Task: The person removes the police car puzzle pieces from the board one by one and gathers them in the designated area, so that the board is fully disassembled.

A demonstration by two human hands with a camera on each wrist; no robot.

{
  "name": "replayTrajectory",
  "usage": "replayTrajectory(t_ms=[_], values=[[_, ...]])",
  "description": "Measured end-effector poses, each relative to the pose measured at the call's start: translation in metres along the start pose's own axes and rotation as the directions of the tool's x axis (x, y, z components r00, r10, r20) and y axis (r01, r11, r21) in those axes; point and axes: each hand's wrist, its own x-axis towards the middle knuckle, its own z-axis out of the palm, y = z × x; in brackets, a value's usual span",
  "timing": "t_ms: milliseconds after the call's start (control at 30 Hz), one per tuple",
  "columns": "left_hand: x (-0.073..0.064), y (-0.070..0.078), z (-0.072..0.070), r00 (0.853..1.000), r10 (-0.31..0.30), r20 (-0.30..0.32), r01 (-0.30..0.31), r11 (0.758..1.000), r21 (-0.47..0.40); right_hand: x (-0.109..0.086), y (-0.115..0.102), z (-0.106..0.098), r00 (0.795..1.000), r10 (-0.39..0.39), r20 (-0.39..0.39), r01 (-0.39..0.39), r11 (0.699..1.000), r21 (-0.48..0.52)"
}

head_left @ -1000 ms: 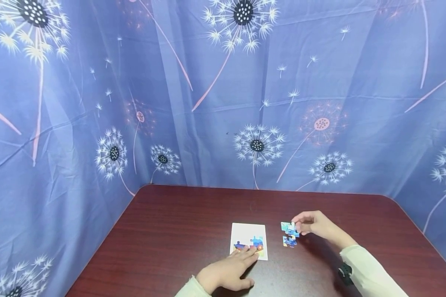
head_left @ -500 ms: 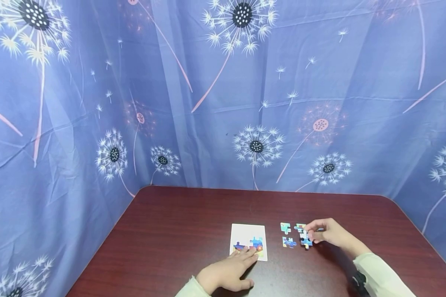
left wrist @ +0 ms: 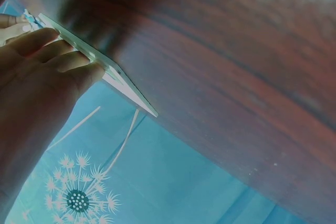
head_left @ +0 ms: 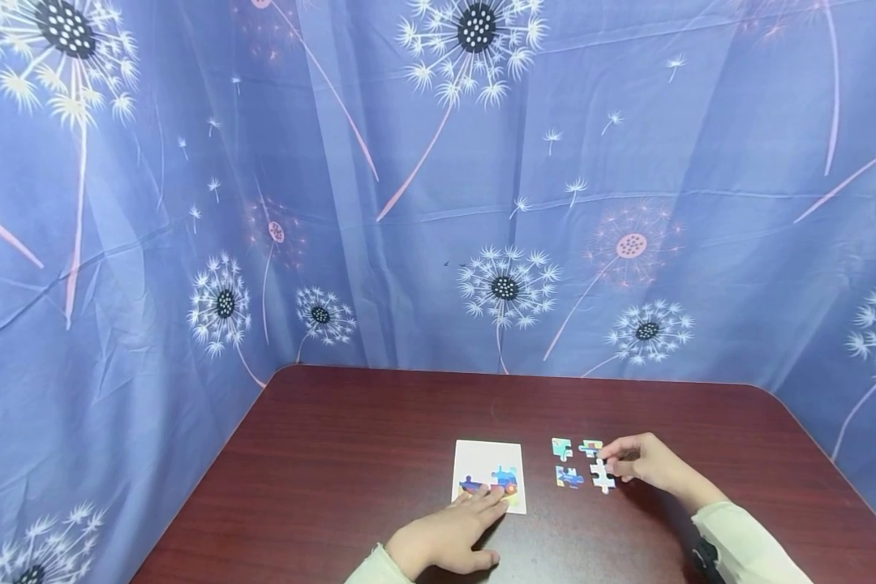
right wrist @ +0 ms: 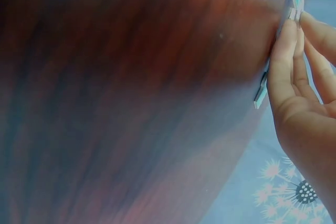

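My left hand (head_left: pixel 454 531) lies with straight fingers on the lower part of a white puzzle board (head_left: pixel 485 456). Blue, red and yellow picture parts show beside the fingertips; some are covered by them. In the left wrist view the fingers (left wrist: pixel 79 72) rest on the board (left wrist: pixel 123 85) near its edge. To the right, my right hand (head_left: pixel 646 464) pinches a jigsaw piece (head_left: pixel 602 477), which looks mostly white, between thumb and fingers. In the right wrist view the fingertips (right wrist: pixel 287 30) meet at a thin piece edge, and the piece is mostly hidden.
Three more jigsaw pieces lie between board and right hand: a teal one (head_left: pixel 562 448), a multicoloured one (head_left: pixel 591 448) and a blue one (head_left: pixel 568 477). Under everything is a dark reddish wooden table (head_left: pixel 350 454). A blue dandelion-print curtain (head_left: pixel 409 284) hangs behind and at the sides.
My right hand has moved right with the piece, away from the teal and blue pieces. The piece looked bluer half a second ago and now looks white. My left hand stays put.
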Motion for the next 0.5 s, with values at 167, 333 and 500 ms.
replayTrajectory(t_ms=[167, 333, 500], values=[[-0.0007, 0.0006, -0.0015, 1.000, 0.003, -0.003, -0.003, 1.000, 0.005, -0.0003, -0.0021, 0.0001, 1.000, 0.005, -0.019, -0.005, 0.999, -0.037], [-0.0011, 0.0019, -0.0034, 1.000, 0.000, 0.001, 0.000, 1.000, 0.005, 0.0006, -0.0018, 0.0004, 1.000, 0.022, -0.020, -0.023, 0.998, -0.060], [-0.0019, 0.0036, -0.0049, 1.000, 0.000, 0.001, 0.000, 1.000, 0.008, 0.0013, -0.0019, 0.0009, 0.999, 0.029, -0.022, -0.031, 0.997, -0.073]])
